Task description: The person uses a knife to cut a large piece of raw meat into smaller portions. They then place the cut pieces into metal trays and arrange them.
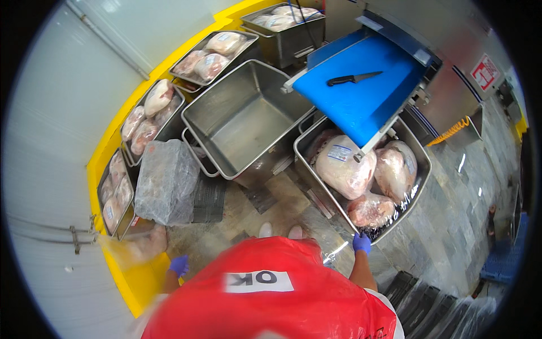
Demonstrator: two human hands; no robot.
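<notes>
My right hand [362, 243], in a purple glove, is closed on the near corner rim of a steel bin [419, 195]. Inside that bin lie several large plastic-wrapped pieces of raw meat, among them a labelled one [345, 168]. Out to the left is my left hand [179, 264], also purple-gloved, its fingers loosely apart with nothing visible in them. Close beyond it, a blurred piece of meat in clear plastic [151, 242] shows low by the yellow kerb; what bears it is unclear.
An empty steel bin [248, 133] stands ahead. A blue conveyor belt [350, 85] carries a black-handled knife [354, 78] and overhangs the meat bin. A plastic-covered block [166, 181] is at left. Meat-filled tubs [172, 116] line the yellow kerb [121, 277]. Black crates [420, 299] sit lower right.
</notes>
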